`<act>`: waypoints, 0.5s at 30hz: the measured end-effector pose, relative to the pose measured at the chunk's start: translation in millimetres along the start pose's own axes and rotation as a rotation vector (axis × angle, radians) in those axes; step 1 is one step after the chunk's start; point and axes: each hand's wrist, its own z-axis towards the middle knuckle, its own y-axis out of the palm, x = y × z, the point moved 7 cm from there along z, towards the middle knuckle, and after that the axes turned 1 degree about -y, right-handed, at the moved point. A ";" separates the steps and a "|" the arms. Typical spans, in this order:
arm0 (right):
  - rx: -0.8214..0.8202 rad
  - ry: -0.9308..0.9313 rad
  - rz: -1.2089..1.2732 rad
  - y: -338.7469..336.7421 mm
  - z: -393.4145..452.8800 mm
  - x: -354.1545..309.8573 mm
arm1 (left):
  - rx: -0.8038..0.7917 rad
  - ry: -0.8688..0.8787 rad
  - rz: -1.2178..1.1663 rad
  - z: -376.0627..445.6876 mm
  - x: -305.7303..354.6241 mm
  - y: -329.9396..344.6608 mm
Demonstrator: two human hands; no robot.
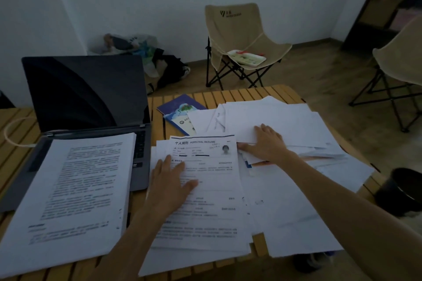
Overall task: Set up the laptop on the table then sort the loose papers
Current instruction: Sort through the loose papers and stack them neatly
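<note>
An open dark laptop [86, 93] stands at the left of the slatted wooden table [249, 93], its screen black. A thick printed stack [75, 189] lies over its keyboard. In the middle a stack topped by a resume sheet [212, 189] lies flat, and my left hand [170, 180] rests on it with fingers spread. To the right, loose white papers [285, 121] lie scattered and overlapping. My right hand [267, 143] lies flat on that pile with straight fingers, its thumb at the edge of the sheets.
A blue booklet [180, 112] lies behind the resume stack. A white cable [9, 132] loops at the laptop's left. Two beige folding chairs [237, 39] stand beyond the table, one holding a tray. A black bin [402, 189] sits at the right.
</note>
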 end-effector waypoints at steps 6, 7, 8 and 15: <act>0.239 -0.024 -0.028 -12.8 -14.3 -20.8 | 0.008 -0.026 -0.091 -1.0 -4.7 1.8; 0.271 -0.031 0.011 -18.1 -18.1 -20.3 | 0.004 -0.028 -0.072 -1.1 -5.3 2.3; 0.279 -0.035 0.076 -23.2 -20.3 -16.7 | -0.002 -0.031 -0.057 -1.1 -5.7 2.5; 0.326 -0.090 -0.061 -55.0 -47.1 26.5 | -0.031 -0.032 -0.023 1.3 -4.0 3.6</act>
